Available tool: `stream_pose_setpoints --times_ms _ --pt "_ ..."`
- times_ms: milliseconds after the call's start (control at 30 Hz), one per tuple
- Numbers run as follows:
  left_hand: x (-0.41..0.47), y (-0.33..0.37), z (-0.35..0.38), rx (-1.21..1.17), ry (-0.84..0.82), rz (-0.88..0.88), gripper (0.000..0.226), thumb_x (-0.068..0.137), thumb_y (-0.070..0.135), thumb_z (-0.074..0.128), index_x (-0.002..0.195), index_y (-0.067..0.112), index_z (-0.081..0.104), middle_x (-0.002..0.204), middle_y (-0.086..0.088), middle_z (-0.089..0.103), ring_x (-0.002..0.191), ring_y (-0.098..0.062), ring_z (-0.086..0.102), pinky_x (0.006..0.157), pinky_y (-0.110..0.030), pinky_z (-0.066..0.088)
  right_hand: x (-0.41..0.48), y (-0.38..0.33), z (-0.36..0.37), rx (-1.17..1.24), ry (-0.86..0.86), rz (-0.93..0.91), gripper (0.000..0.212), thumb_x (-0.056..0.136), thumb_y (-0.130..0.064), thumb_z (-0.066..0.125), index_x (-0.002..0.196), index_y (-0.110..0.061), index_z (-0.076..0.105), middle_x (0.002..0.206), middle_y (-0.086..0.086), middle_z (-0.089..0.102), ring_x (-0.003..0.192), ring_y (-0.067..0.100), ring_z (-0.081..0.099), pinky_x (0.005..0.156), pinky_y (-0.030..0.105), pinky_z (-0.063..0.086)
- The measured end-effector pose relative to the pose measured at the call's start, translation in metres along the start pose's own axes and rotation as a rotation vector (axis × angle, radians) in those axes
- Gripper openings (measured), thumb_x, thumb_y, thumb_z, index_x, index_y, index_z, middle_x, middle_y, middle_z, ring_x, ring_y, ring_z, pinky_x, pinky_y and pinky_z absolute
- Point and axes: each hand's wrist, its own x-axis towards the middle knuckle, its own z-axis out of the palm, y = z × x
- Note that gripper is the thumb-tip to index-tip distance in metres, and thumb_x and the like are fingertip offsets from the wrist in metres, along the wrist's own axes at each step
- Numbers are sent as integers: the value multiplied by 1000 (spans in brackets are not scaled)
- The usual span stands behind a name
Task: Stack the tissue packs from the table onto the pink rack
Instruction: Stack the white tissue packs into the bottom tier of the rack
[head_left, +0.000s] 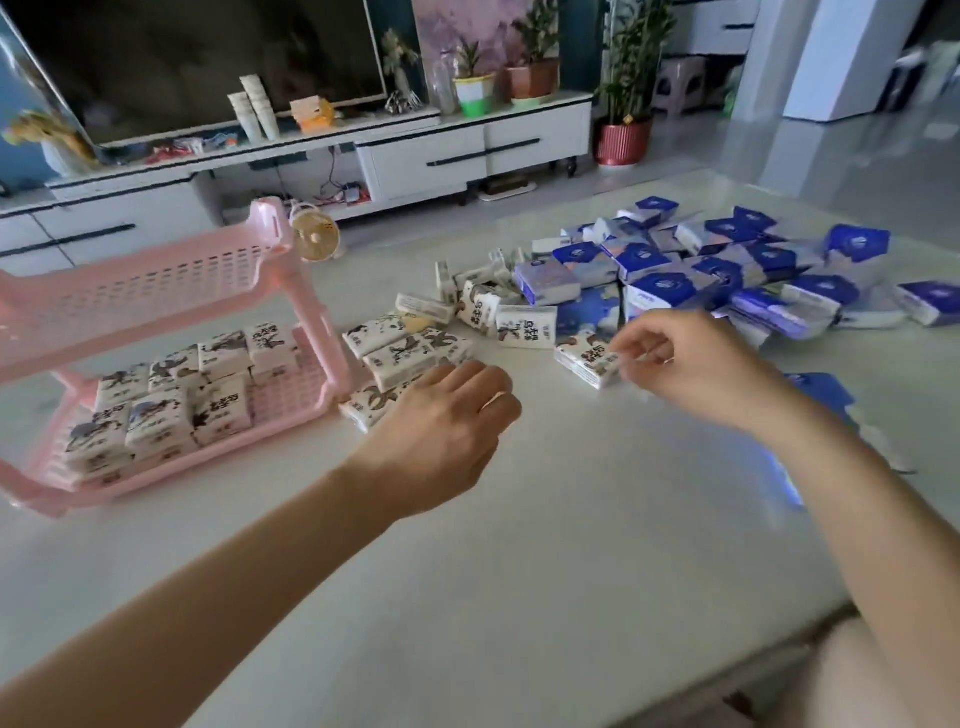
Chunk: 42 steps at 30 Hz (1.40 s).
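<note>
My left hand (447, 421) covers loose packs (400, 353), grip unclear, right hand (696, 364) pinches a pack (587, 364); rack (156, 291) part-filled, blue packs (753, 275) not yet stacked.

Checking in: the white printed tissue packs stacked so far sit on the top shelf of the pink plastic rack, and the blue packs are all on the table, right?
No: the head view shows the white printed tissue packs on the bottom shelf of the pink plastic rack, not the top. The blue tissue packs are on the table, as you said.
</note>
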Motion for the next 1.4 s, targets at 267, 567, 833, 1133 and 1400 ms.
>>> stream_pose_setpoints --times_ms 267,567,833,1133,1400 --pt "71 11 48 -16 -146 -538 49 89 14 47 136 12 34 141 -6 31 130 -25 29 104 -35 26 25 14 33 -225 -23 -7 47 85 -23 62 127 -7 47 127 16 48 121 29 43 99 34 36" --pt "97 -32 76 -36 -207 -621 52 94 26 48 141 17 30 145 -4 35 135 -23 28 114 -40 18 44 20 52 -443 -75 -32 43 91 -32 51 126 -9 43 131 15 44 124 32 39 97 40 37" --pt "94 -29 74 14 -39 -565 30 89 32 57 109 11 62 107 -6 58 104 -23 50 89 -30 37 37 18 51 -414 -72 -112 37 90 -27 51 123 -11 47 122 12 50 115 29 46 89 36 40" --pt "25 -9 30 -313 176 -914 15 86 22 63 73 15 63 65 11 55 64 -12 51 56 -15 35 24 0 62 -40 -45 -139 44 74 -33 67 115 -17 59 103 4 56 100 19 52 80 23 43" --pt "-76 -8 -28 -701 180 -1268 13 87 17 61 93 28 56 63 2 68 47 -5 55 63 -32 52 -24 -40 79 170 -108 -291 30 72 -24 72 101 -21 64 94 -3 58 82 -3 52 71 2 36"
